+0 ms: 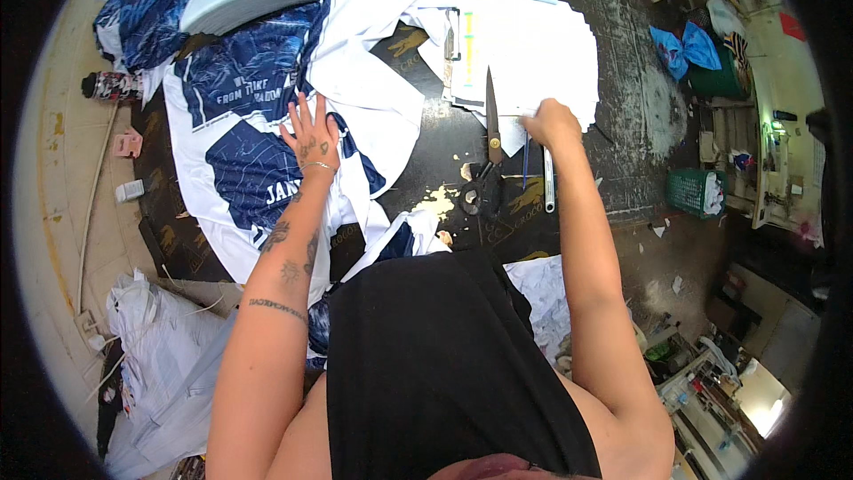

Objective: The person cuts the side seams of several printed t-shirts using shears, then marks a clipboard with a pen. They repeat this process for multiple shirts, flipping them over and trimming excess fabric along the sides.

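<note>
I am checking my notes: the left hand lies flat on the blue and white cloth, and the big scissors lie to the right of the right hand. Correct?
Not quite. The head view shows the scissors left of the right hand, between both hands. The left hand does lie flat on the blue and white cloth.

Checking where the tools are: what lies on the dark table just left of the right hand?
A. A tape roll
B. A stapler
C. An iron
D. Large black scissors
D: the scissors lie closed on the table, blades pointing away, just left of the right hand.
</note>
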A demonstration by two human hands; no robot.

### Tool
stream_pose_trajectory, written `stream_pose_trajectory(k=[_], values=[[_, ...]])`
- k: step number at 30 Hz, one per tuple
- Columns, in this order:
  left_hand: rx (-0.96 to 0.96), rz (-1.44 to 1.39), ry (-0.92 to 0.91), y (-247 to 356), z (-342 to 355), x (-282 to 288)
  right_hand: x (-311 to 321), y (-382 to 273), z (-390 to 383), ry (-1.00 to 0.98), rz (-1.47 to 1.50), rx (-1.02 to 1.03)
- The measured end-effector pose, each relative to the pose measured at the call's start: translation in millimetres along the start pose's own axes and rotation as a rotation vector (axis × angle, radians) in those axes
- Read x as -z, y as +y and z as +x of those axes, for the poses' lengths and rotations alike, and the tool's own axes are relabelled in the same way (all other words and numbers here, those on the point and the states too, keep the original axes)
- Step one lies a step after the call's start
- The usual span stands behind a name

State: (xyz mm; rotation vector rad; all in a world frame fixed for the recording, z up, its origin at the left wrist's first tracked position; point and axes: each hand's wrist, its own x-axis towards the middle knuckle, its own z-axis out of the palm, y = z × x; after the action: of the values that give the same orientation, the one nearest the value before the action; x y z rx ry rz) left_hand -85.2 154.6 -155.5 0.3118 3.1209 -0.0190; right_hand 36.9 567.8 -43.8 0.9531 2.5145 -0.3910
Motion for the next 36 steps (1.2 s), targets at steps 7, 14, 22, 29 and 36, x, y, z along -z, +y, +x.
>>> stream_pose_trajectory(k=[7,14,22,29,36], values=[[-0.226,-0.206,0.048,-10.5,12.1,7.4,-36.4,51.8,-23.4,-0.34,0.211,0.196],[-0.327,-0.233,0.018,-9.4,25.3,16.1,39.9,-9.8,47.8,-0.208,1.507,0.146],[-0.338,-0.241,-0.001,-9.7,26.2,16.8,-27.6,-57.4,47.0,0.289,0.448,0.2],[-0.353,-0.225,0.007,-8.1,25.9,17.4,-22.4,-78.3,23.8,0.193,0.474,0.168],[-0.364,-0.23,0.013,-7.9,25.1,16.8,11.2,-53.5,85.7,0.171,1.714,0.372]])
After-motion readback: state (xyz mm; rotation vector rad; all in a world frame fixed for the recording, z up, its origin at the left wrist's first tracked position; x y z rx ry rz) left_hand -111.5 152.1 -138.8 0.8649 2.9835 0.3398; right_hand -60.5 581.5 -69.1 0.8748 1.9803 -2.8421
